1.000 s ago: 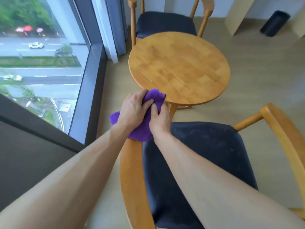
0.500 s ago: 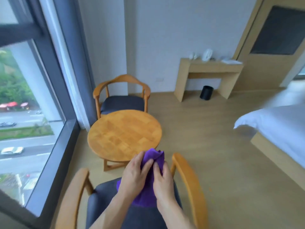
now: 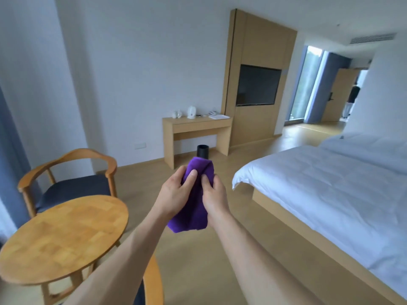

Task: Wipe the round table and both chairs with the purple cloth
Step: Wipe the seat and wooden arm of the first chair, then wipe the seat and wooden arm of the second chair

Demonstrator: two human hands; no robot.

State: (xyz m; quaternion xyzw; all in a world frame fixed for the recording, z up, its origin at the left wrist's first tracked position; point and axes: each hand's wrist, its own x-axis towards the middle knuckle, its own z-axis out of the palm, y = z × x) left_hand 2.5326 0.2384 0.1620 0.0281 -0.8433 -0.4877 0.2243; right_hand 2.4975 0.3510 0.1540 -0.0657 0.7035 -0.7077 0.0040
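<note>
Since 0.5 s ago the view has lifted and swung right: the round tabletop now lies at lower left, and the bed fills the right side. The purple cloth is held in the air between both hands, over the wood floor and off the furniture. The left hand and right hand each grip it as before, fingers curled and thumbs pinching its front fold.

The far chair stands behind the tabletop. A desk against the white wall carries a kettle, with a black bin beneath and a dark TV to the right.

Only 1 armrest of the near chair shows, cut off at the bottom edge. Small items on the desk are too blurred to name.
</note>
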